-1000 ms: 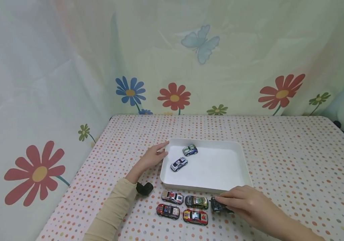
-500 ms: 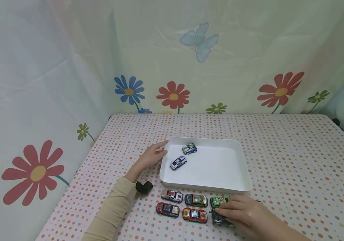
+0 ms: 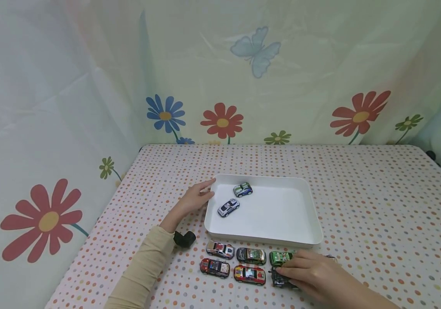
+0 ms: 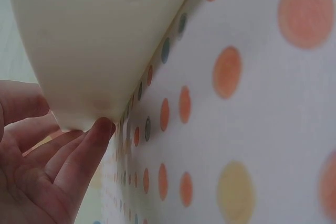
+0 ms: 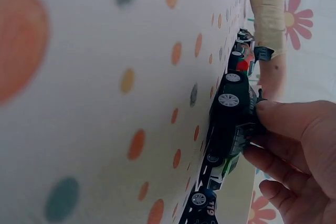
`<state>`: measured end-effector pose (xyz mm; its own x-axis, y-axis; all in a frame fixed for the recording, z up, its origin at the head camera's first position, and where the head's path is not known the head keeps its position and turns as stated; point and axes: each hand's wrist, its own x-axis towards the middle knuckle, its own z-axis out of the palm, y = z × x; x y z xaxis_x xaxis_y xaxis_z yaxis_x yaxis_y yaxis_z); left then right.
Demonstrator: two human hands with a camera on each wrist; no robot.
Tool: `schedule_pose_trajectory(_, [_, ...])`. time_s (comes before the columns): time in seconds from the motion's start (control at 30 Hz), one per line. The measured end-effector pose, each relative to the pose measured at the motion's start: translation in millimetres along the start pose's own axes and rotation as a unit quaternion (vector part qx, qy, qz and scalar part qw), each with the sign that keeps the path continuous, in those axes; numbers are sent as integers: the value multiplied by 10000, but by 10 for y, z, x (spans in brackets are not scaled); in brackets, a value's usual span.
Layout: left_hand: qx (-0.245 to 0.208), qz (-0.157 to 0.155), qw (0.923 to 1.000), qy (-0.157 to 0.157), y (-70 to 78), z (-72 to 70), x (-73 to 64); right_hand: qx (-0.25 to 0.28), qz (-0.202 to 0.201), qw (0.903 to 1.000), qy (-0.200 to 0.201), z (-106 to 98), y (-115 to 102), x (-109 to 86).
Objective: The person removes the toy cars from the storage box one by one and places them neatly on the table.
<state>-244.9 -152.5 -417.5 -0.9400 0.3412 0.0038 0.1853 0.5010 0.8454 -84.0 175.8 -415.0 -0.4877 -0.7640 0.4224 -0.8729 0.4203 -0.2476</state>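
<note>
From my remote seat I have the left hand [image 3: 195,199] spread against the tray [image 3: 278,206], probably steadying its left end. Nearer than its right half, the right hand [image 3: 313,272] pinches the black car [image 3: 278,280], seemingly aligning it with the green car [image 3: 279,258].

Tbl [image 3: 375,193] w/ white cloth, multicol. dots. Clock centred on wht rect. tray [image 3: 305,214], which sits flat on cloth. Toy race cars near side: wht/red car [image 3: 220,250] approx. 8, red/blk car [image 3: 214,268] 7, grn/blk car [image 3: 251,256] and red/yel. car [image 3: 249,275] both approx. 6, grn car [image 3: 280,257] 5, blk car [image 3: 277,281] betw. 5 & 6, partly covered; numbered car [image 5: 206,205] approx. 4, mostly hidden.
</note>
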Motion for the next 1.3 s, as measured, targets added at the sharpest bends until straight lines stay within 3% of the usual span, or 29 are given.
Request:
schedule_pose_trajectory(0.17, [-5,100,9999,-22,6,0,-22,-18,-1,10000,-85,7,19,-11])
schedule_pose_trajectory(0.37, [-58,81,9999,-19,21,-1,-27,-66,-185,9998,81,-5,30,-8])
schedule_pose_trajectory(0.6, [-179,-29,9998,-20,1,6,-6,-173,-316,9984,441,-188,40,115])
schedule_pose_trajectory(0.97, [-198,9,9998,-16,14,10,-9,-921,-176,9949,385,-646,322,674])
schedule_pose_trajectory(1.13, [-122,-6,9999,11,14,9,-12,-1055,111,9942,174,-642,491,974])
schedule_pose_trajectory(1.3, [-105,-3,9999,36,-3,5,-13,-907,178,9956,-121,-502,646,1292])
